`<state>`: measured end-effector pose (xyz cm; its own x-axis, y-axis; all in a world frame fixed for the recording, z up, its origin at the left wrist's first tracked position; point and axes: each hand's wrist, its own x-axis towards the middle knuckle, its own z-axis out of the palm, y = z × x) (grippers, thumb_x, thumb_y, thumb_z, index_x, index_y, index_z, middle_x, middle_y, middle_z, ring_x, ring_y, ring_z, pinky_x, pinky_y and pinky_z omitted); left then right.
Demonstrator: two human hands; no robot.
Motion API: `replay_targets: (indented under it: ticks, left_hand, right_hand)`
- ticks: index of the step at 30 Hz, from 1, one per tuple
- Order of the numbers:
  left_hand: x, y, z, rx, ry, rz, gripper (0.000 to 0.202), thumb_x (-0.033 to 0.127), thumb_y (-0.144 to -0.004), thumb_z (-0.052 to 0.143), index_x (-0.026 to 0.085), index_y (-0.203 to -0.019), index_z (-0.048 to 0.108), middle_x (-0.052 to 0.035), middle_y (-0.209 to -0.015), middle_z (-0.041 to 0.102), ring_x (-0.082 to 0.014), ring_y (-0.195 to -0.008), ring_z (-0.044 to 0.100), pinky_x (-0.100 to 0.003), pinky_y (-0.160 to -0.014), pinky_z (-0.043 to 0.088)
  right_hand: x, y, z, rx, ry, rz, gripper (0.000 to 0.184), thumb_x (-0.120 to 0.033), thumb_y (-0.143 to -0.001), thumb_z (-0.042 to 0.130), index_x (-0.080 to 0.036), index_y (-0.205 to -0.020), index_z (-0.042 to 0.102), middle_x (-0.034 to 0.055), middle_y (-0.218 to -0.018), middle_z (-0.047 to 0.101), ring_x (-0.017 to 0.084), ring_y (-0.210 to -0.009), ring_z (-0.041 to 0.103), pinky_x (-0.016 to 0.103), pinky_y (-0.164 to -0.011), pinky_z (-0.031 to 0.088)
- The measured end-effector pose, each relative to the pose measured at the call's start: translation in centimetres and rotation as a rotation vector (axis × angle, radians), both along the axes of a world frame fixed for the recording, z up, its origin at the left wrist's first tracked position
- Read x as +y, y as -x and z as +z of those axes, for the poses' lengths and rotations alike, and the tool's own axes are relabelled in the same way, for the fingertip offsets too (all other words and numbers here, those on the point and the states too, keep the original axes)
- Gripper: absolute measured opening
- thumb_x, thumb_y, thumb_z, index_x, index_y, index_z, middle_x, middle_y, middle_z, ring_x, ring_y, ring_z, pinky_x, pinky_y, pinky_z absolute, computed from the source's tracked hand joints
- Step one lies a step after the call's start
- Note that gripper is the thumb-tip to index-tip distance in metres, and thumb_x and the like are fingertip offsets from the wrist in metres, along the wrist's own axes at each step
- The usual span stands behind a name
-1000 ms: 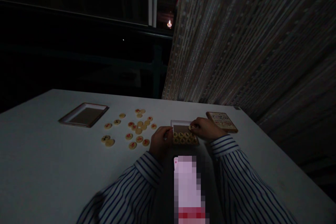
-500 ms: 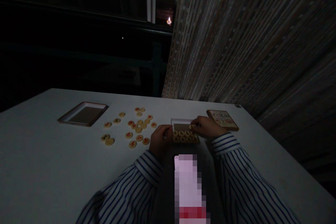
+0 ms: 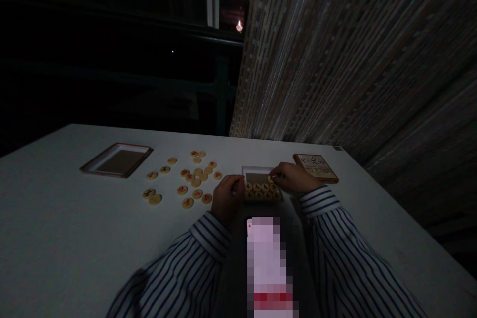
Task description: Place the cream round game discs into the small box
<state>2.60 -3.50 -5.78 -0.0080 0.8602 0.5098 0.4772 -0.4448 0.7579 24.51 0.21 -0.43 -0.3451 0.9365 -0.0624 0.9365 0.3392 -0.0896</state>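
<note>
In front of me a shallow box (image 3: 254, 170) holds rows of round xiangqi pieces (image 3: 264, 192) with dark characters, filling its near part; the far part shows a bare brown bottom. My left hand (image 3: 228, 198) is closed at the box's left wall, thumb and fingers on its edge. My right hand (image 3: 292, 177) reaches over the far right corner and pinches a xiangqi piece (image 3: 271, 179) inside the box, behind the filled rows. Left of the box, several loose xiangqi pieces (image 3: 196, 183) lie scattered, some with red characters, some blank side up.
An open box lid (image 3: 138, 165) lies at the left of the white table (image 3: 89, 228). A small printed box (image 3: 316, 167) lies at the right. A lit phone (image 3: 266, 258), partly pixelated, is near me. Behind the table hangs a string curtain (image 3: 298, 59).
The view has shifted very slightly. The right hand's piece sits a little lower against the rows in the box; the left hand stays at the box's wall.
</note>
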Motion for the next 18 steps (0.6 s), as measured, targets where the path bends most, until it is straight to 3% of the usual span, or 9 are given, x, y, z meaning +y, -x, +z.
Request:
replay_targets:
  ticks: [18]
  left_hand:
    - [-0.06,0.09,0.12,0.030,0.003,0.000,0.015,0.020,-0.078,0.050,0.016,-0.084,0.063,-0.0039,-0.080,0.066,-0.0129,-0.071,0.061,-0.025,-0.065,0.050]
  right_hand:
    - [-0.09,-0.09,0.00,-0.005,-0.017,0.014,0.030,-0.029,-0.076,0.049,-0.023,-0.100,0.066,0.0056,-0.100,0.065,0.019,-0.093,0.057,0.027,-0.083,0.038]
